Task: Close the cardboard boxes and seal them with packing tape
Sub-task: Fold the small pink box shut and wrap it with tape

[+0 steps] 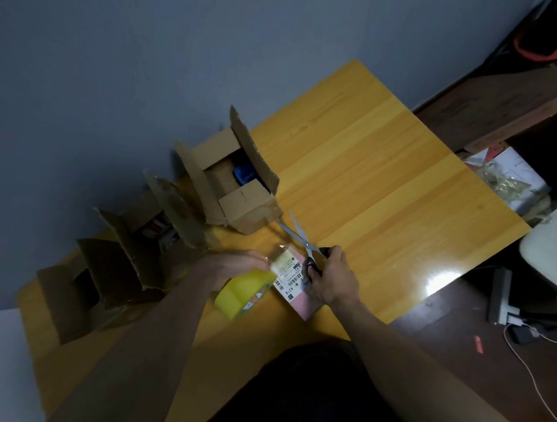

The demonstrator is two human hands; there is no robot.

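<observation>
Cutting tape on pink box: left hand clamped on tape end by yellow roll, right hand fingers through open scissors. Next, likely snip at 12 o'clock; three open boxes wait at 10.

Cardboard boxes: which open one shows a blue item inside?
The open box farthest along the row, nearest the scissors; the others show none.

The white shipping label on the pink box carries barcodes and a large code that reads roughly "A21B", with further lines of print too small to read. The blue object inside the open cardboard box bears unreadable markings.
</observation>
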